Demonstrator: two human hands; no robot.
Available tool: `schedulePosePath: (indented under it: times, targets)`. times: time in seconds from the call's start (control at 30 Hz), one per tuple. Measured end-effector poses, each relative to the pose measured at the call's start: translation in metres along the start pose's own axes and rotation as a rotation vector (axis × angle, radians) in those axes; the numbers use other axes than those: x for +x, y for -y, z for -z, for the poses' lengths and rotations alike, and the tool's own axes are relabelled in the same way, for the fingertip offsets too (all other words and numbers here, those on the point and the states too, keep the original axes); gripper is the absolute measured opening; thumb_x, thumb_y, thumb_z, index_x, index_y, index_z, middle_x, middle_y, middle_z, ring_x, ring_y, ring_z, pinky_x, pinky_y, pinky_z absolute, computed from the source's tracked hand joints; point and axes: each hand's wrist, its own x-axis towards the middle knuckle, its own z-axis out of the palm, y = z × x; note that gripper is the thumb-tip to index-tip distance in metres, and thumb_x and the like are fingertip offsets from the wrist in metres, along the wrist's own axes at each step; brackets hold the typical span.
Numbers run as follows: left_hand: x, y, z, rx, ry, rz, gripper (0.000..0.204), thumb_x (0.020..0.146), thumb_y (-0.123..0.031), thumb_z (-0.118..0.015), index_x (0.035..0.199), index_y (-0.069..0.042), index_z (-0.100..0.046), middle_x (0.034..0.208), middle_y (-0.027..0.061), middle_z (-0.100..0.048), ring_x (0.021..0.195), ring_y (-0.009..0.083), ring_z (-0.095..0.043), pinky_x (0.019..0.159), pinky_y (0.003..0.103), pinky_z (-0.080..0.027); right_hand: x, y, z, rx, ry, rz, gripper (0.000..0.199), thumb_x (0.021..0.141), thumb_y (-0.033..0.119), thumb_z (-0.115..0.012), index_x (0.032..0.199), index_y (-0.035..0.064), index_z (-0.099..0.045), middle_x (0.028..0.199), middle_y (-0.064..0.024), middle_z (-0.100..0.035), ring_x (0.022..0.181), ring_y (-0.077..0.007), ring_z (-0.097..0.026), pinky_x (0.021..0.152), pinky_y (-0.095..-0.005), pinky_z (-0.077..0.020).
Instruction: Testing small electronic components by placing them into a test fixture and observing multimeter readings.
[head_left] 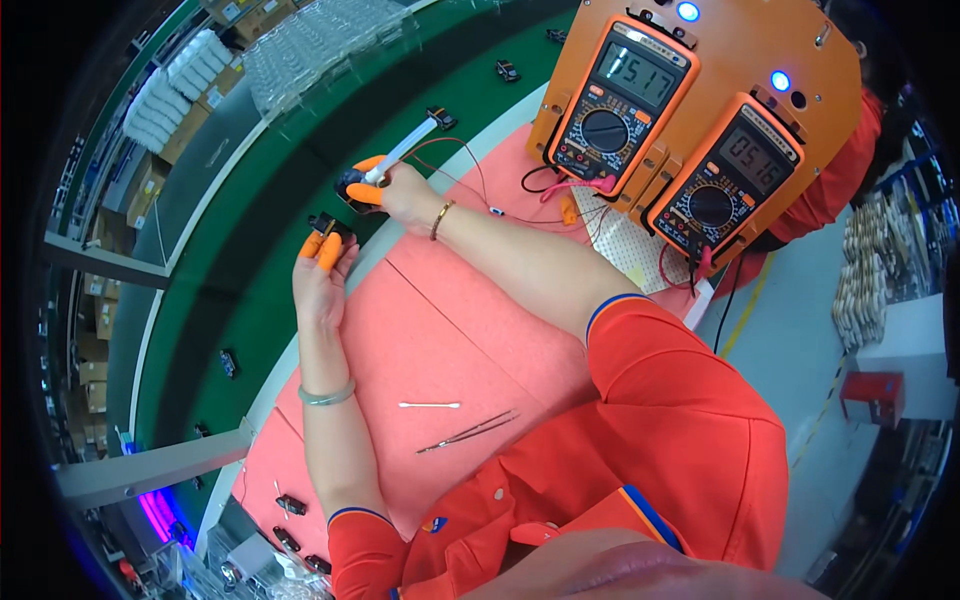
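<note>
The small black device (326, 226) at left is a blocky piece with an uneven outline, held up and partly covered by fingertips, so its underside cannot be made out. Just beyond it and a little to the right sits a dark, rounded part (350, 187), black with a bluish tinge, gripped and half hidden; the two look close together, but whether they touch cannot be told. From beside that part a slim white stick (404, 146), pale and slightly translucent, slants straight toward the far right, its near end hidden in the grip.
</note>
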Motion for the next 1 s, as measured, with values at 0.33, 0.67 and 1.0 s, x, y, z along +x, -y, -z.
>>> schedulePosePath:
  times: [0.33, 0.67, 1.0]
  targets:
    - [-0.009, 0.004, 0.002, 0.160, 0.067, -0.062, 0.028, 0.079, -0.007, -0.054, 0.104, 0.004, -0.049, 0.099, 0.0091, -0.053, 0.090, 0.0143, -0.051, 0.080, 0.024, -0.042, -0.010, -0.015, -0.019, -0.224, 0.053, 0.051, 0.024, 0.074, 0.009, -0.061, 0.094, -0.0008, -0.052, 0.081, -0.0074, -0.057, 0.072, -0.0124, -0.056, 0.061, -0.0246, -0.0466]
    - [-0.006, 0.008, 0.010, -0.062, 0.009, -0.071, 0.028, 0.076, -0.007, -0.058, 0.100, 0.005, -0.053, 0.092, 0.0076, -0.055, 0.083, 0.0118, -0.052, 0.074, 0.022, -0.041, -0.009, 0.002, -0.015, -0.477, 0.091, 0.036, 0.023, 0.084, 0.019, -0.049, 0.097, -0.0001, -0.052, 0.083, -0.0047, -0.057, 0.069, -0.0105, -0.055, 0.060, -0.0235, -0.0476]
    - [-0.004, 0.006, 0.010, 0.151, -0.098, -0.083, 0.030, 0.074, -0.007, -0.061, 0.100, 0.005, -0.053, 0.093, 0.0074, -0.057, 0.082, 0.0112, -0.052, 0.073, 0.022, -0.041, -0.013, 0.000, -0.022, -0.411, 0.167, 0.181, 0.020, 0.083, 0.013, -0.051, 0.099, 0.0007, -0.051, 0.084, -0.0042, -0.056, 0.075, -0.0100, -0.054, 0.065, -0.0239, -0.0462]
